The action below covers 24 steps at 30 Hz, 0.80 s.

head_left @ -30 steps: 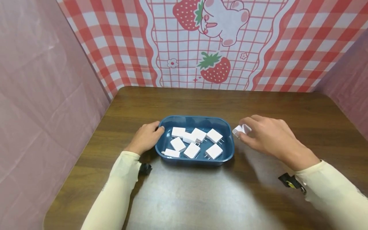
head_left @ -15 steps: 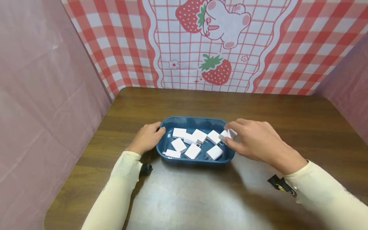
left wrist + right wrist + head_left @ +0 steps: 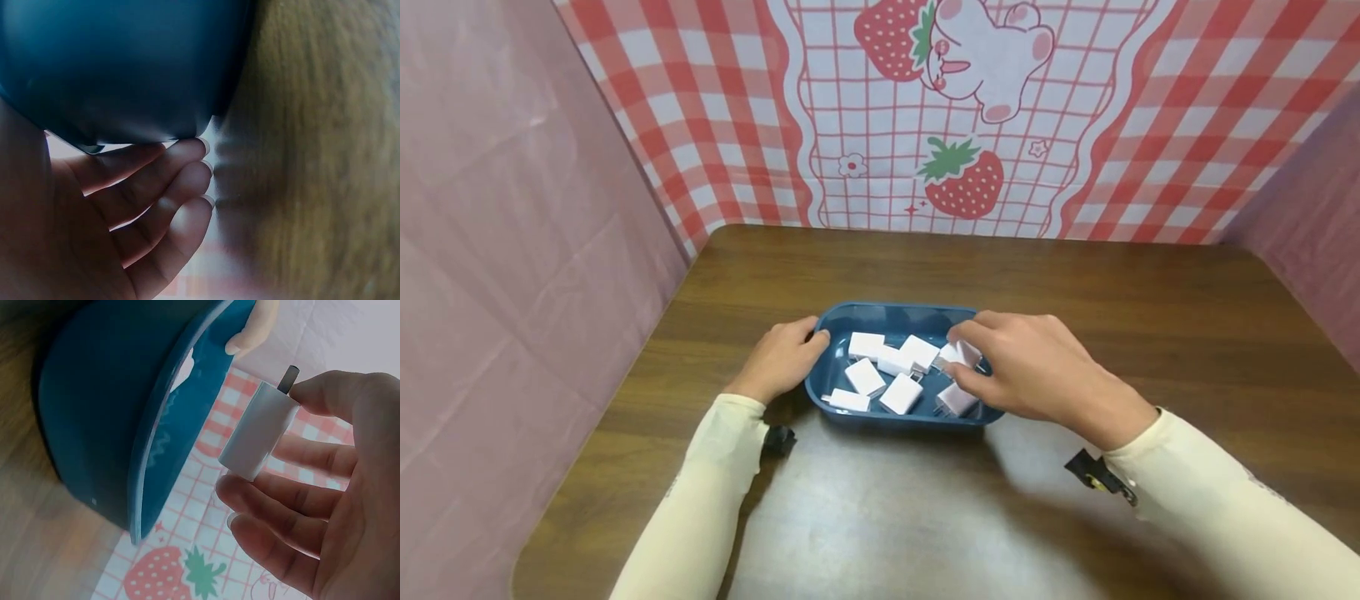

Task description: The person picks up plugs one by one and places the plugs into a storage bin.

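Observation:
A blue plastic basin (image 3: 887,419) stands on the table with several white charger plugs (image 3: 901,394) lying loose in it, metal prongs showing on some. My left hand (image 3: 781,360) grips the basin's left end, thumb over the rim; in the left wrist view its fingers (image 3: 187,178) lie against the outer wall. Over the basin's right end, my right hand (image 3: 1037,368) pinches another white charger plug (image 3: 259,431) between thumb and fingers. One prong sticks up near the thumb in the right wrist view. The hand partly covers the plugs beneath it in the head view.
The brown wooden table (image 3: 850,267) reaches back to a red-and-white checked cloth (image 3: 722,125) with strawberries. Pink cloth (image 3: 512,250) hangs at the left, and more at the right. Each sleeved forearm carries a black wrist mount (image 3: 780,440).
My right hand has moved left with the charger plug, from outside the basin's right rim to over its inside. My left hand has stayed on the left rim.

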Each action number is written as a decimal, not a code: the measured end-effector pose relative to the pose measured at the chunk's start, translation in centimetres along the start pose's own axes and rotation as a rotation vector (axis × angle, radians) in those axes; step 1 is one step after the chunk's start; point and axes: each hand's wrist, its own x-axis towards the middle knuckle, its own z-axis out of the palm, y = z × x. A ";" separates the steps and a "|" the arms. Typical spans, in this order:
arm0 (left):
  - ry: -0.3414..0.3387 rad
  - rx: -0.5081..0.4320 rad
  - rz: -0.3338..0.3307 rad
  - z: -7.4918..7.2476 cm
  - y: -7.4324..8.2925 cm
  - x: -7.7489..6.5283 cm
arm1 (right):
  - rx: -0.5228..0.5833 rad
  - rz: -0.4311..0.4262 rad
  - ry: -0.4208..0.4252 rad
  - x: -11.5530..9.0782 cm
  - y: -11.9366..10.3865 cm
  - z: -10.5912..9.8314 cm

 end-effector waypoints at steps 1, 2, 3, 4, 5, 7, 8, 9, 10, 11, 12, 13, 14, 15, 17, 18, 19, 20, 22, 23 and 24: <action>-0.002 -0.002 -0.003 0.0 0.0 0.0 | 0.005 -0.007 -0.002 0.1 -0.1 0.1; -0.003 -0.003 -0.005 0.0 0.0 0.0 | 0.010 -0.015 -0.005 0.3 -0.2 0.3; -0.004 -0.004 -0.008 0.0 0.0 0.0 | 0.013 -0.019 -0.008 0.4 -0.3 0.4; -0.007 -0.005 -0.010 0.0 0.0 0.0 | 0.017 -0.021 -0.012 0.5 -0.4 0.5; -0.007 -0.004 -0.011 0.0 0.0 0.0 | 0.021 -0.021 -0.015 0.5 -0.5 0.7; -0.006 -0.003 -0.014 0.0 0.0 0.0 | 0.029 -0.023 -0.022 0.7 -0.7 0.9; -0.004 -0.003 -0.013 0.0 0.0 0.0 | 0.030 -0.023 -0.026 0.7 -0.8 1.0; -0.003 -0.002 -0.013 0.0 0.0 0.0 | 0.030 -0.024 -0.028 0.8 -0.9 1.2; -0.001 0.000 -0.012 -0.1 0.0 0.0 | 0.029 -0.024 -0.034 0.8 -0.9 1.2; 0.001 0.001 -0.011 -0.1 0.0 0.0 | 0.029 -0.024 -0.039 0.9 -1.0 1.3; 0.002 0.002 -0.010 -0.1 0.0 0.1 | 0.028 -0.024 -0.046 0.9 -1.1 1.3; 0.002 0.004 -0.010 -0.1 0.0 0.1 | 0.029 -0.022 -0.055 1.0 -1.2 1.4; 0.001 0.005 -0.011 -0.2 0.0 0.1 | 0.031 -0.021 -0.061 1.0 -1.3 1.4; 0.001 0.007 -0.011 -0.2 0.0 0.1 | 0.033 -0.019 -0.067 1.1 -1.3 1.5; 0.002 0.009 -0.013 -0.2 0.0 0.0 | 0.037 -0.017 -0.073 1.1 -1.4 1.5; 0.001 0.010 -0.013 -0.2 0.0 0.0 | 0.035 -0.018 -0.071 1.2 -1.4 1.5; 0.001 0.009 -0.012 -0.2 0.0 0.0 | 0.031 -0.019 -0.067 1.2 -1.3 1.5; -0.002 0.005 -0.012 -0.2 0.1 0.0 | 0.028 -0.022 -0.059 1.2 -1.3 1.5; -0.006 0.002 -0.010 -0.2 0.1 0.0 | 0.020 -0.026 -0.045 1.1 -1.3 1.4; -0.009 -0.001 -0.009 -0.2 0.1 0.0 | 0.016 -0.028 -0.039 1.1 -1.3 1.4; -0.011 -0.001 -0.008 -0.2 0.1 0.0 | 0.015 -0.029 -0.034 1.1 -1.3 1.4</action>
